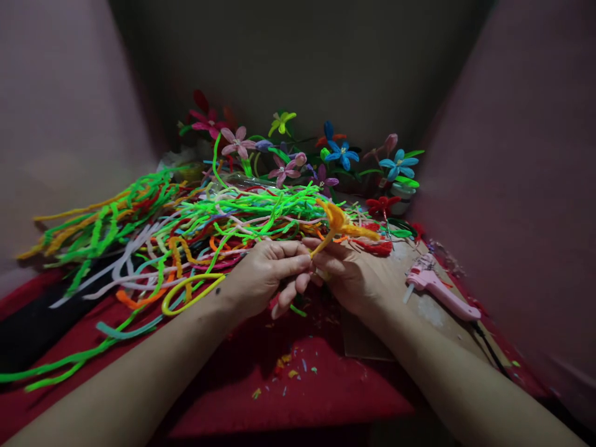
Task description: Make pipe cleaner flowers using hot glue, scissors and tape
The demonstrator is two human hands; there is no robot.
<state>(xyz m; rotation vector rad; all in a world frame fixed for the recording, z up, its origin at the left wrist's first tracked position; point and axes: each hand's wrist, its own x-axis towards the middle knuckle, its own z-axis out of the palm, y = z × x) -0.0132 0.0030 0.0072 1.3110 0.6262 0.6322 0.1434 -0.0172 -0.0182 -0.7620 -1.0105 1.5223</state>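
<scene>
The left hand and the right hand both pinch shut on the thin stem of the orange pipe-cleaner flower, just above the red cloth. A hard twist could squash its petals. The pink glue gun lies near the right wrist, and a bump could burn.

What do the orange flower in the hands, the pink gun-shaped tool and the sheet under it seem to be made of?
The orange flower, pinched by left hand and right hand: fuzzy chenille stem, probably wire-cored, since it holds bent petal loops. The pink tool: smooth moulded plastic with a slight sheen, likely a glue gun. The sheet: matte brown, flat, looks like cardboard.
</scene>
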